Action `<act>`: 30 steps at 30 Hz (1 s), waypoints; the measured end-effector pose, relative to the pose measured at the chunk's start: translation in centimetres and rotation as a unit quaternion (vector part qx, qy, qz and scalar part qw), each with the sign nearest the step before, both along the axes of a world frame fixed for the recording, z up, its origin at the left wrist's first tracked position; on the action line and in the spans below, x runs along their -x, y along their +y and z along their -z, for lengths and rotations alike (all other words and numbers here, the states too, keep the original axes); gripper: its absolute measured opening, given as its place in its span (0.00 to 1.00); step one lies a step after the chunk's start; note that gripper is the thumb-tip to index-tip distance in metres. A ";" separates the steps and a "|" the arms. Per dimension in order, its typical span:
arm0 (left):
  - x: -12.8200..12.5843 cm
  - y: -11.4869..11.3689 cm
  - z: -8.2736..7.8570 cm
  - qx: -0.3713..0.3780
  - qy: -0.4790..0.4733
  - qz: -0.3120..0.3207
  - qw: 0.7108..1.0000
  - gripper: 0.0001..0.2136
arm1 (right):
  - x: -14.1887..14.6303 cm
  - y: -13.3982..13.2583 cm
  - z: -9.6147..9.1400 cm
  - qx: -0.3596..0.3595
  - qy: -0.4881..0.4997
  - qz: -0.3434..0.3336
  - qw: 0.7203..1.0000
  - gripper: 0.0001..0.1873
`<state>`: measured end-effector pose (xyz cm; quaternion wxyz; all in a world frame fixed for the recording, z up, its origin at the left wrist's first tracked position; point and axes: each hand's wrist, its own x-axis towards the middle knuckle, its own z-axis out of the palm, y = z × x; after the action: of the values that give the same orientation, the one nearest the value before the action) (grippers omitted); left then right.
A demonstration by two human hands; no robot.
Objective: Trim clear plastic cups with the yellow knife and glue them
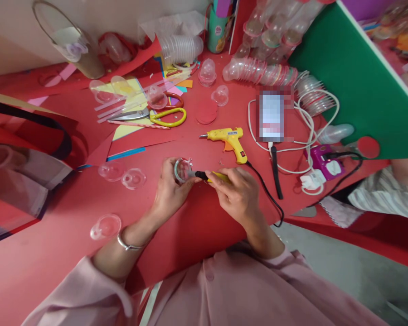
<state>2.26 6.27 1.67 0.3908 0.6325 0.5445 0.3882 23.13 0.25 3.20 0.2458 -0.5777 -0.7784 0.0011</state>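
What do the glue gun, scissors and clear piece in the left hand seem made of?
Glue gun: probably plastic, smooth, yellow; nozzle metallic grey. Scissors: likely steel blades, grey sheen; smooth coloured handles, perhaps plastic. Clear piece: probably plastic, glossy, transparent.

Left hand [170, 185] holding clear cup [181, 169]; right hand [240, 192] gripping yellow-black tool [201, 175] at rim.

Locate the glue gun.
In the head view, the glue gun lies just right of centre on the table, beyond the right hand, left of the phone.

Bright light, pale sheen on the red table [54, 262], shadow along its front, pixelated phone [271, 116], edges stretched
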 end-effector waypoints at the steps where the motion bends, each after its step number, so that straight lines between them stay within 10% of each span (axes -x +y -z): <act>1: -0.1 0.0 -0.1 0.004 -0.003 -0.002 1.000 0.24 | 0.0 0.0 0.0 0.000 0.000 0.001 1.000 0.18; 30: 0.1 0.1 0.3 0.021 -0.043 -0.051 0.998 0.30 | -0.3 -0.2 0.4 -0.062 0.055 0.079 0.993 0.29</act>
<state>2.19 6.34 1.33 0.4066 0.5787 0.5664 0.4230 23.41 0.07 2.75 0.3230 -0.6200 -0.7142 -0.0344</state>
